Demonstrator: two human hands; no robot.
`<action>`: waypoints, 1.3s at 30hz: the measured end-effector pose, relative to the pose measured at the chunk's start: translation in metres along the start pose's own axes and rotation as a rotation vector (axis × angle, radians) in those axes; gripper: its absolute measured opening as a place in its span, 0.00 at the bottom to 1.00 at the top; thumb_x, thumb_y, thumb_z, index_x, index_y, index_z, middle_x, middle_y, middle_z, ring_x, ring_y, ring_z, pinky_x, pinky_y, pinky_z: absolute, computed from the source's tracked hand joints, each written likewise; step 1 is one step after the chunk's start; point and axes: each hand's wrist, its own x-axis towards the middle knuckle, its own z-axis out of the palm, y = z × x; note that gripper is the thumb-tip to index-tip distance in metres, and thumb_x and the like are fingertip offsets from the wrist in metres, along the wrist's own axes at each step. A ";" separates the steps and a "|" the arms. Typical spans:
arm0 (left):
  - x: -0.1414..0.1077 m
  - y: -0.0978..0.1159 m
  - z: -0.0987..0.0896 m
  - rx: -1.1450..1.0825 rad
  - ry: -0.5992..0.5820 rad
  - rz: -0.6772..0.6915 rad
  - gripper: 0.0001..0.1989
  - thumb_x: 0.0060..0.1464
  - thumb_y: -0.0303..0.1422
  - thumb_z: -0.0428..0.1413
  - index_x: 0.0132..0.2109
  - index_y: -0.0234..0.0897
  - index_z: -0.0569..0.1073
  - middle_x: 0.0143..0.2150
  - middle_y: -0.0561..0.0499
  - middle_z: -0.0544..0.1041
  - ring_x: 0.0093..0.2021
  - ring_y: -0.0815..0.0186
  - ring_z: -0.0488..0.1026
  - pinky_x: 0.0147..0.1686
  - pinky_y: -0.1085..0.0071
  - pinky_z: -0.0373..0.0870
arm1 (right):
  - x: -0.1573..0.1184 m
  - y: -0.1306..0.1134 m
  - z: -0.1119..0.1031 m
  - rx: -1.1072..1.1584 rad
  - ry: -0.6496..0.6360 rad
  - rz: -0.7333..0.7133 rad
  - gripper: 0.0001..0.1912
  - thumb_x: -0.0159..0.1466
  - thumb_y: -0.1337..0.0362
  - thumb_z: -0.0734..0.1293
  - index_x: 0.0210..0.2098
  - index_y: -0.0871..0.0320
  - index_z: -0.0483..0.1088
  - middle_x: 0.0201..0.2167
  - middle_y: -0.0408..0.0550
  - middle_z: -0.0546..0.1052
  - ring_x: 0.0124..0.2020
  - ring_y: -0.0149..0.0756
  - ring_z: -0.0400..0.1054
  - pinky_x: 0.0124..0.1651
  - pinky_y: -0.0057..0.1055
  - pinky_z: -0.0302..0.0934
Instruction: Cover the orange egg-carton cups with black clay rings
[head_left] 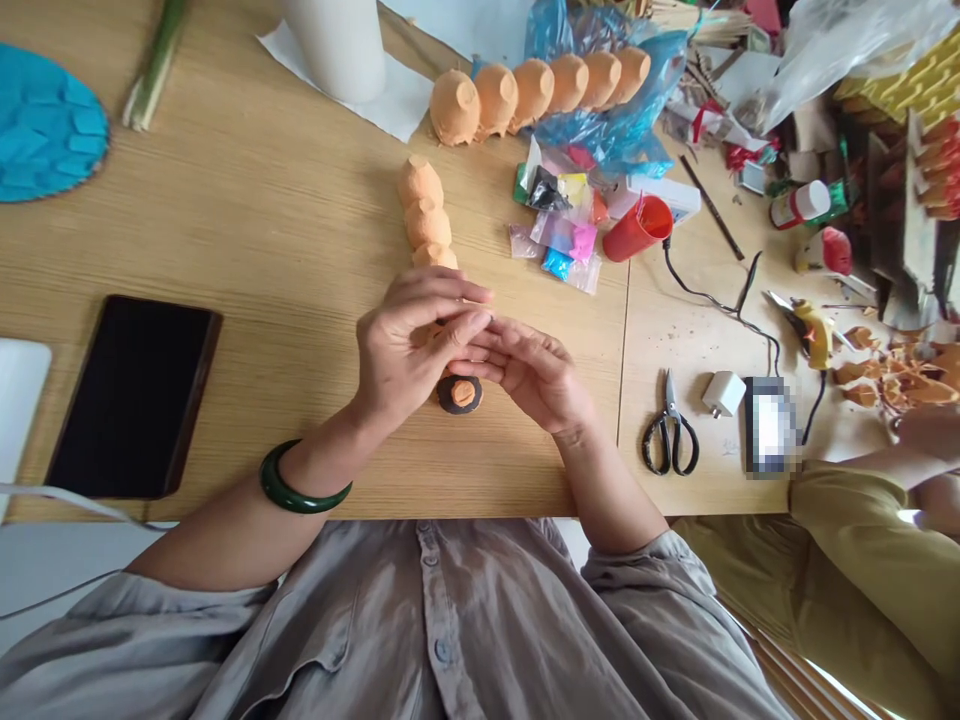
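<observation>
My left hand [409,345] and my right hand [529,370] meet above the table, their thumbs and fingertips pressed together. Whatever lies between the fingertips is too small or hidden to name. Just beyond them, a short row of orange clay-like pieces [426,222] runs away from me, its near end partly covered by my left hand. Below the joined fingers, a dark round piece with an orange centre [462,394] rests on the wooden table [300,240]. A dark green bangle [281,482] circles my left wrist.
A longer row of orange pieces [532,94] stands at the back beside blue plastic. Coloured packets [562,225], a red cup [639,228], scissors [670,430] and a white plug [724,394] lie rightward. A black tablet [135,395] lies left. Another person's arm [900,460] shows at far right.
</observation>
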 end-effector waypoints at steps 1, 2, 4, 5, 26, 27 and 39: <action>-0.001 0.001 0.001 0.003 -0.021 0.029 0.10 0.74 0.45 0.62 0.44 0.51 0.86 0.49 0.52 0.89 0.61 0.55 0.83 0.67 0.47 0.81 | 0.000 0.002 -0.001 -0.012 -0.008 0.000 0.16 0.68 0.50 0.79 0.47 0.54 0.82 0.45 0.49 0.90 0.51 0.45 0.87 0.64 0.51 0.80; -0.002 0.003 0.002 0.003 -0.031 0.064 0.10 0.75 0.43 0.63 0.44 0.51 0.87 0.49 0.52 0.89 0.60 0.56 0.83 0.67 0.48 0.82 | 0.000 0.003 -0.001 -0.025 -0.010 -0.005 0.17 0.67 0.50 0.81 0.44 0.55 0.81 0.41 0.48 0.89 0.47 0.44 0.87 0.62 0.50 0.82; -0.002 0.005 0.002 0.004 -0.028 0.105 0.09 0.76 0.40 0.62 0.46 0.50 0.87 0.50 0.53 0.90 0.58 0.58 0.84 0.65 0.52 0.82 | 0.001 0.004 -0.003 -0.048 0.012 -0.022 0.19 0.64 0.48 0.83 0.39 0.56 0.81 0.35 0.45 0.87 0.39 0.38 0.85 0.56 0.45 0.84; -0.002 0.006 0.001 0.009 -0.024 0.101 0.10 0.77 0.40 0.60 0.48 0.50 0.88 0.50 0.52 0.90 0.58 0.59 0.85 0.64 0.54 0.83 | 0.002 0.004 -0.003 -0.056 0.033 -0.034 0.20 0.63 0.47 0.84 0.38 0.56 0.80 0.33 0.44 0.86 0.36 0.36 0.83 0.53 0.42 0.85; 0.000 0.010 -0.004 -0.122 -0.210 -0.121 0.14 0.71 0.45 0.64 0.53 0.46 0.89 0.54 0.47 0.90 0.58 0.54 0.87 0.64 0.55 0.85 | 0.000 -0.002 -0.001 -0.126 0.003 -0.078 0.26 0.60 0.40 0.84 0.32 0.56 0.81 0.27 0.40 0.80 0.26 0.28 0.72 0.31 0.28 0.79; 0.001 0.010 -0.004 -0.113 -0.213 -0.117 0.12 0.71 0.45 0.64 0.50 0.46 0.89 0.52 0.48 0.90 0.59 0.54 0.86 0.65 0.54 0.85 | 0.000 -0.002 0.000 -0.130 -0.001 -0.073 0.26 0.61 0.40 0.84 0.31 0.57 0.81 0.28 0.41 0.80 0.26 0.28 0.72 0.31 0.28 0.79; -0.004 0.006 -0.003 -0.256 -0.261 -0.306 0.20 0.69 0.49 0.67 0.59 0.44 0.87 0.44 0.47 0.89 0.49 0.54 0.88 0.52 0.53 0.91 | 0.002 0.000 -0.004 -0.104 0.013 -0.068 0.26 0.60 0.39 0.83 0.32 0.55 0.79 0.27 0.39 0.78 0.26 0.28 0.71 0.31 0.28 0.80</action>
